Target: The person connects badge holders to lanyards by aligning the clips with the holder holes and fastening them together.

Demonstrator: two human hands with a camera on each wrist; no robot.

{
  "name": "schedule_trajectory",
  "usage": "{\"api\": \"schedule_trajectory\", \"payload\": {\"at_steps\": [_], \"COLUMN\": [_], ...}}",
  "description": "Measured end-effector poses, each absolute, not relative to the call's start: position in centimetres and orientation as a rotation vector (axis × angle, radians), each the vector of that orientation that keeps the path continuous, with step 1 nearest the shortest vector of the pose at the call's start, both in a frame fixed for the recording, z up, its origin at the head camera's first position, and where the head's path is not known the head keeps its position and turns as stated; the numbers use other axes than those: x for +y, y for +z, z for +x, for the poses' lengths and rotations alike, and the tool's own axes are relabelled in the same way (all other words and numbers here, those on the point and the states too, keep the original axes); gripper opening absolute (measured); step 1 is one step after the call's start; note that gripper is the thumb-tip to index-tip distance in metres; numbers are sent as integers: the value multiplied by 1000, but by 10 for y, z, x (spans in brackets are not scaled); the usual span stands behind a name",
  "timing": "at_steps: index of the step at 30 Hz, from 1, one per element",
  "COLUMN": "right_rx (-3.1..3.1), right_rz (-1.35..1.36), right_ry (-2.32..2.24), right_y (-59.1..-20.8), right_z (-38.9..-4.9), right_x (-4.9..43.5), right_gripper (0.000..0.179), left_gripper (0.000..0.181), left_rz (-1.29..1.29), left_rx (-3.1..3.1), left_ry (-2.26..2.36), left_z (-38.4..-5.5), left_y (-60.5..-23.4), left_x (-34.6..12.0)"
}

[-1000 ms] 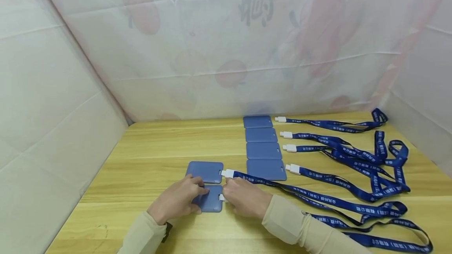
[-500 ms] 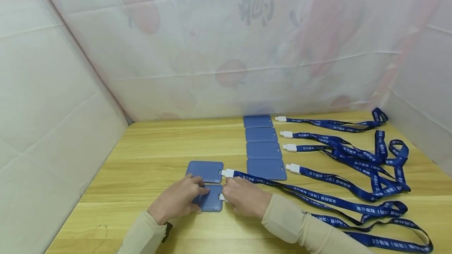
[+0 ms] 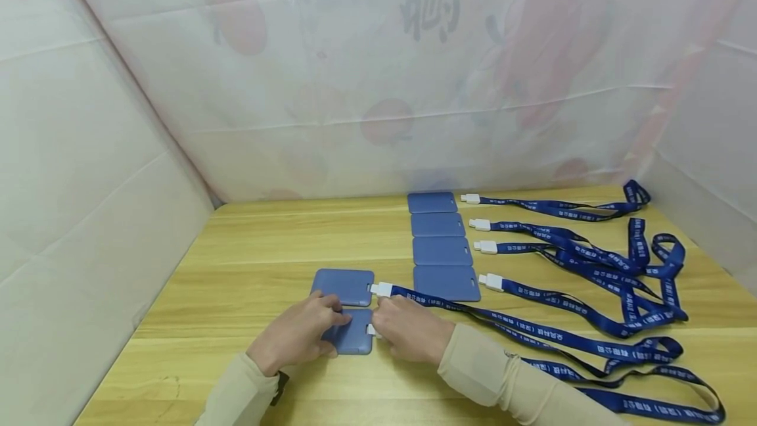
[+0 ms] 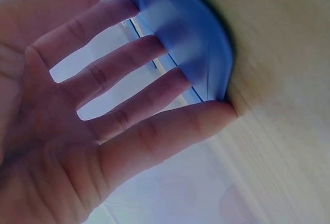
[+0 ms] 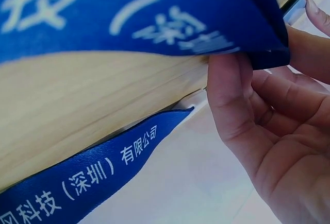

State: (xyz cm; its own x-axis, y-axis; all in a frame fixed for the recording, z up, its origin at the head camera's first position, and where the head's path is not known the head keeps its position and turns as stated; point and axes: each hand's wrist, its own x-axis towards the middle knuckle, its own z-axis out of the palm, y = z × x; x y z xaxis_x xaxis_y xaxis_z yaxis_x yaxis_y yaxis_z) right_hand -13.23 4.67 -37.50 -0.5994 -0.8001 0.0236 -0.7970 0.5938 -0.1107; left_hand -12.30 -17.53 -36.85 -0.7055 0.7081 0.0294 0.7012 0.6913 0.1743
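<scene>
My left hand (image 3: 298, 334) rests on the nearer of two blue badge holders (image 3: 358, 334), its fingertips touching the face. In the left wrist view the fingers are fairly straight against a blue holder (image 4: 196, 33). My right hand (image 3: 414, 329) pinches a blue lanyard at its white clip end (image 3: 371, 330), which sits at the holder's slot. Whether the clip has gone through is hidden by the fingers. In the right wrist view the held lanyard strap (image 5: 154, 18) runs from between thumb and finger. The farther holder (image 3: 344, 286) has another lanyard's white clip (image 3: 381, 289) at its slot.
Several more blue badge holders (image 3: 446, 283) lie in a column behind the right hand. Beside them lie lanyards with white clips (image 3: 491, 282), their straps (image 3: 597, 275) crossing toward the right. White printed cloth (image 3: 378, 84) walls the wooden table (image 3: 260, 235) at the back and sides.
Both hands stay in nearly the same place on the holder and clip. No holder or lanyard visibly moves; the head view shifts only very slightly.
</scene>
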Motion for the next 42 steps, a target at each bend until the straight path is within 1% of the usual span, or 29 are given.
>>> {"api": "schedule_trajectory", "payload": {"at_steps": [14, 23, 29, 35, 42], "right_rx": [2770, 2783, 2801, 2822, 2820], "right_rz": [-1365, -1407, -1375, -1332, -1372], "right_ry": [-175, -113, -120, -126, -139], "right_y": [-374, -374, -376, -374, -375], "right_z": [-133, -134, -133, -134, -136], "right_x": [45, 41, 44, 49, 50], "right_gripper": [15, 15, 12, 15, 13], "left_gripper": [49, 46, 48, 49, 48], "left_rz": [1197, 1227, 1179, 1161, 1165], "left_rx": [2855, 2846, 2847, 2847, 2855], "left_ry": [256, 252, 245, 211, 198], "left_z": [-124, -127, -124, -121, -119], "left_y": [-369, -369, -369, -367, -367], "left_x": [-176, -174, -171, -168, -172]}}
